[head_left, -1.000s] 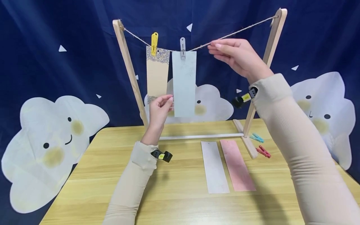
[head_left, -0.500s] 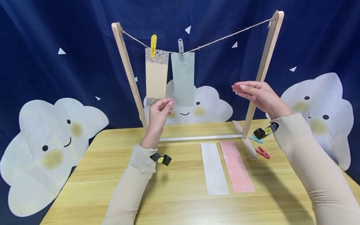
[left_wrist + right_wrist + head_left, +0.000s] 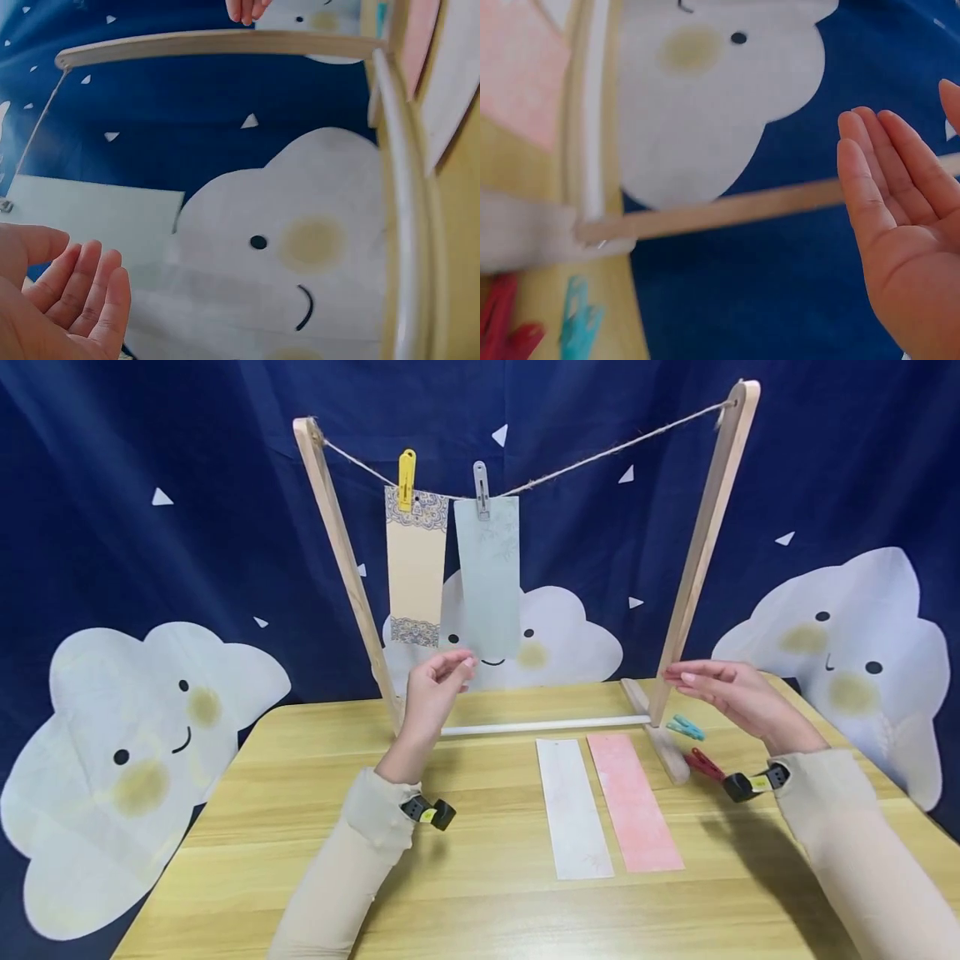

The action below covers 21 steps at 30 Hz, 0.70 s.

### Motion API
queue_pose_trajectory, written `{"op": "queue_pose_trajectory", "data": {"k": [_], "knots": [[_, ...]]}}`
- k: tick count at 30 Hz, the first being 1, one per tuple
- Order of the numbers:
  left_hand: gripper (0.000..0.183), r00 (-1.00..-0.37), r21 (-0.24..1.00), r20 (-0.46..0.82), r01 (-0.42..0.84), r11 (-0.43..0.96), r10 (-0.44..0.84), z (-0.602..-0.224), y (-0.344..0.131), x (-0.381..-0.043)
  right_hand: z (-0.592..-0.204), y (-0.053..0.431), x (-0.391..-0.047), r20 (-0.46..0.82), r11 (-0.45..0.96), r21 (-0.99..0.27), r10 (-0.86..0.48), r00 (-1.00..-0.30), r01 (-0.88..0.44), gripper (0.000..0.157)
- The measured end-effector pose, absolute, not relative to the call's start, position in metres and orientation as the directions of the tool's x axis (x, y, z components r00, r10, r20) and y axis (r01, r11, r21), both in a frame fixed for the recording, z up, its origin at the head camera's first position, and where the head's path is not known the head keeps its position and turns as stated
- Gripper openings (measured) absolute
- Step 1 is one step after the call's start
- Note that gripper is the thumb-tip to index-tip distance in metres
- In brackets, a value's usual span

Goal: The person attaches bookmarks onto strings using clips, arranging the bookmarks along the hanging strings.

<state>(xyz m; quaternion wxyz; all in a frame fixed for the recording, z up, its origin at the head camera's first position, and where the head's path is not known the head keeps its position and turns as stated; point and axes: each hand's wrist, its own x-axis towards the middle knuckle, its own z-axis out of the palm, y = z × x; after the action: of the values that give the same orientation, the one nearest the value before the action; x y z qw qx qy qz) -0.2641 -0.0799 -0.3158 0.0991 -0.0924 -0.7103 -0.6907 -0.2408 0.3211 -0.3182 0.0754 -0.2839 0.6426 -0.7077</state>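
My left hand (image 3: pixel 435 697) hovers just below the hanging bookmarks, its fingers relaxed and holding nothing. My right hand (image 3: pixel 738 697), palm bare in the right wrist view, is beside the right post, over the teal clothespin (image 3: pixel 686 727) and the red clothespin (image 3: pixel 704 764) on the table. A beige patterned paper strip (image 3: pixel 416 568) hangs from the twine (image 3: pixel 600 457) by a yellow clothespin (image 3: pixel 407 481). To its right a pale blue-green strip (image 3: pixel 487 581) hangs by a grey clothespin (image 3: pixel 481 489). A white strip (image 3: pixel 573 810) and a pink strip (image 3: pixel 634 802) lie flat on the table.
A wooden frame holds the twine between its left post (image 3: pixel 348 577) and right post (image 3: pixel 705 552). Its white crossbar (image 3: pixel 547 725) runs low over the wooden table (image 3: pixel 480 910). Behind hangs a dark blue curtain (image 3: pixel 225 527) with cloud shapes.
My right hand has dropped from the twine down and rightward to above the two loose clothespins. My left hand has come down slightly, away from the strips. The blue-green strip has swung a little.
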Motion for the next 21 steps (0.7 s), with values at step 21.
{"op": "queue_pose_trajectory", "data": {"k": [21], "knots": [[0.027, -0.967, 0.971, 0.155, 0.186, 0.151, 0.201, -0.392, -0.035, -0.228, -0.368, 0.372, -0.222, -0.112, 0.489, -0.872, -0.165, -0.98, 0.017, 0.048]]}}
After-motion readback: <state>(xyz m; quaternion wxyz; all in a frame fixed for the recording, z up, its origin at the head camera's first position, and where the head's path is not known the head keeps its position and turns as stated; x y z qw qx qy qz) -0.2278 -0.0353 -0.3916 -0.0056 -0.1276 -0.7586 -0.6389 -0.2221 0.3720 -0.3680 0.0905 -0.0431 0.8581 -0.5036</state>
